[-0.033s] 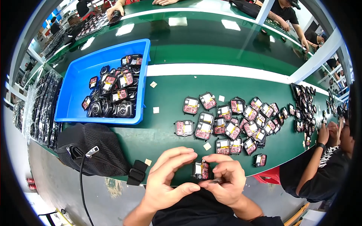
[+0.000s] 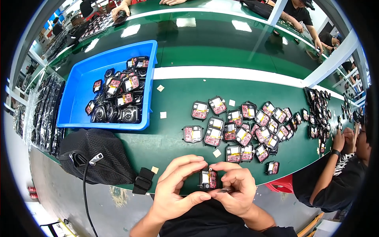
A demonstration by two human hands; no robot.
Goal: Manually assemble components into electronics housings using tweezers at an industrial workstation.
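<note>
From my end of the feed, my right hand [image 2: 240, 187] looked to be grasping a small black case [image 2: 208, 179], index finger and thumb curled toward its far and near ends. My left hand [image 2: 173, 185] was bent around the other side, fingers and thumb apart; couldn't tell if it was pressing. The case was right by the table's near edge, red board showing. My take: best grip was light and on the rim, fingertips off the board, held level and slightly in from that edge in case of a slip.

The table [image 2: 173, 94] was green, with loose similar cases [image 2: 244, 136] from the middle toward its right end, a blue bin [image 2: 89, 75] near the far left corner and a black mesh bag [image 2: 102, 156] at the near left corner. Past the white strip [image 2: 221, 75] along the far edge was another green surface [image 2: 213, 49] with light glare. A co-worker [image 2: 337, 189] was off the near right edge, grey floor [image 2: 106, 213] below.
</note>
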